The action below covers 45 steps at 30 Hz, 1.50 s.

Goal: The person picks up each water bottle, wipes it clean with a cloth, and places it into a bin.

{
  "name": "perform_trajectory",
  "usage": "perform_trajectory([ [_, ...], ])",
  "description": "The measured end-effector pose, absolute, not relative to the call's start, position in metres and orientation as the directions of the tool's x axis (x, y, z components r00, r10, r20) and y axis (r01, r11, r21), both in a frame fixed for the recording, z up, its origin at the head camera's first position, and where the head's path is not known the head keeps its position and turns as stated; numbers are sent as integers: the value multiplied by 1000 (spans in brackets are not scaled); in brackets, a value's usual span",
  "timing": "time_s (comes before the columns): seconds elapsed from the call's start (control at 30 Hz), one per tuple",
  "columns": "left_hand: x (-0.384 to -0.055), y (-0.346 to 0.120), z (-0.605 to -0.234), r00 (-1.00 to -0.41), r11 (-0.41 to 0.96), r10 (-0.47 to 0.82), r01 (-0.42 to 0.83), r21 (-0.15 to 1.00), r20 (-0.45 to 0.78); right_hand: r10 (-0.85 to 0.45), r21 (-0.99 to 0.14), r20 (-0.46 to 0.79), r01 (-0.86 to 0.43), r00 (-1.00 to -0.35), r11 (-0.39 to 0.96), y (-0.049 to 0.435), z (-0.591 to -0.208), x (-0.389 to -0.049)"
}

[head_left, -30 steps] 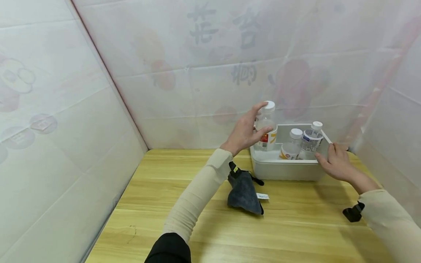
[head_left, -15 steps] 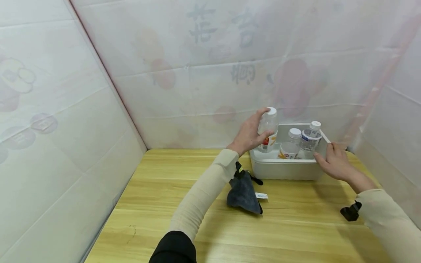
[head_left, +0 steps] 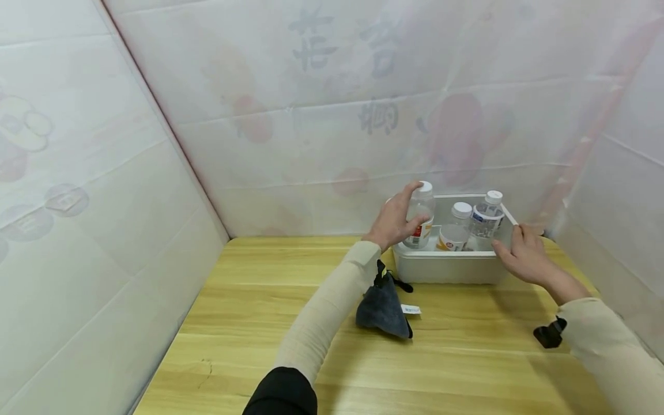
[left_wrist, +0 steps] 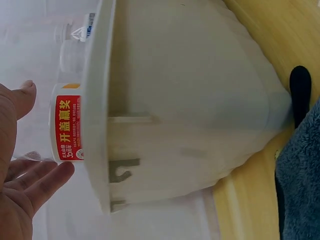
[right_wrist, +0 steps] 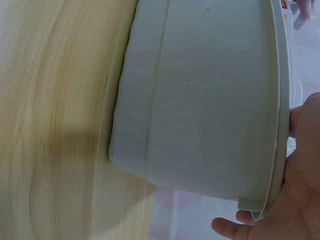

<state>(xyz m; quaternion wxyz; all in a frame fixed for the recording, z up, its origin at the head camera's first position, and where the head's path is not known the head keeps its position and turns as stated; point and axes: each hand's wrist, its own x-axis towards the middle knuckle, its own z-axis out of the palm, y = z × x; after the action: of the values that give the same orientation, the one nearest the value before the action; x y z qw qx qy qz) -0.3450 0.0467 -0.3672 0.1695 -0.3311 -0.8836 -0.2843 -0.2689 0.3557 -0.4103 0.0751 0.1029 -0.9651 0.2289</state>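
At the back right of the table, a white plastic box (head_left: 446, 270) holds clear bottles with white caps. My left hand (head_left: 395, 220) holds a clear bottle (head_left: 422, 208) at the box's left end, its thumb in front and a finger up by the cap. The left wrist view shows the bottle's red label (left_wrist: 68, 127) just above the rim, fingers below and thumb above. My right hand (head_left: 529, 253) grips the box's right rim; in the right wrist view that hand (right_wrist: 295, 185) wraps the rim corner. Two more bottles, a shorter one (head_left: 454, 229) and a taller one (head_left: 486, 218), stand inside.
A dark grey plush pouch (head_left: 383, 311) with a black strap and small white tag lies on the wooden table (head_left: 249, 323) before the box. Printed white sheets (head_left: 311, 144) enclose the back and sides.
My left hand has lowered the bottle into the left end of the box. The right hand stays on the rim. The head view has shifted slightly.
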Motion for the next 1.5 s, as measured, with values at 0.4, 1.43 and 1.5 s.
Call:
perform_trajectory([
  [0.4,-350,55,-380,-776,649,450,624,435,442,-161,-428,157,-214,-974,878,355,-407,-265],
  [1.43,-351,65,-397,-828,753,470,557,350,305,-181,-445,135,-223,-974,867,354,-410,-265],
  [1.5,-352,65,-397,-836,767,459,544,341,302,-183,-441,139,-226,-973,869,353,-410,-267],
])
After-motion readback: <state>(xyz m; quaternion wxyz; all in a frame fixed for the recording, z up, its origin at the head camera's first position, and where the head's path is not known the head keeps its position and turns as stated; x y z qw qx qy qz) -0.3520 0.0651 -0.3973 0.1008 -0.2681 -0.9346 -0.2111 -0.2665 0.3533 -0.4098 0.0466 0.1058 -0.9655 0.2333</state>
